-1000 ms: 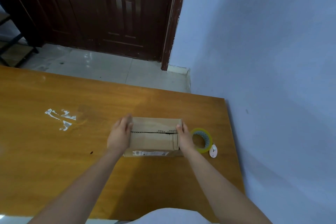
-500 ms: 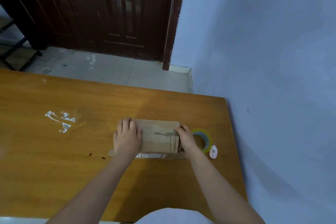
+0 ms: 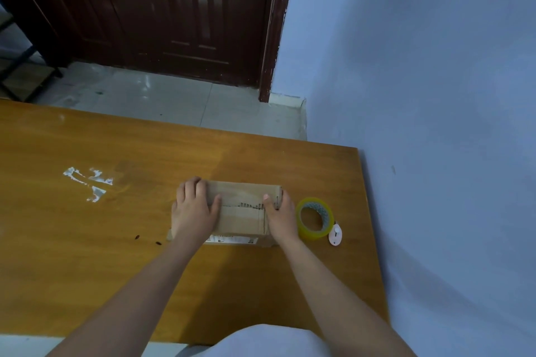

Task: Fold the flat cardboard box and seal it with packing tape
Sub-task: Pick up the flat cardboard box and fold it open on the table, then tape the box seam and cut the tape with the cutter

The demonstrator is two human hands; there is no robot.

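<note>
A small brown cardboard box (image 3: pixel 242 211) stands on the wooden table (image 3: pixel 87 240), its top flaps folded down with a seam across the middle. My left hand (image 3: pixel 194 209) lies flat on the box's left end, fingers straight, thumb on the top. My right hand (image 3: pixel 280 216) presses on the right end, thumb on the seam. A white label shows on the box's near side. A roll of clear yellowish packing tape (image 3: pixel 314 219) lies just right of my right hand.
A small white object (image 3: pixel 335 235) lies beside the tape roll near the table's right edge. White paint marks (image 3: pixel 87 182) spot the table to the left. A blue wall runs along the right; a dark door stands beyond the tiled floor.
My left hand has moved from the box's left side onto its top and now presses the flaps down. My right hand has stayed at the right end.
</note>
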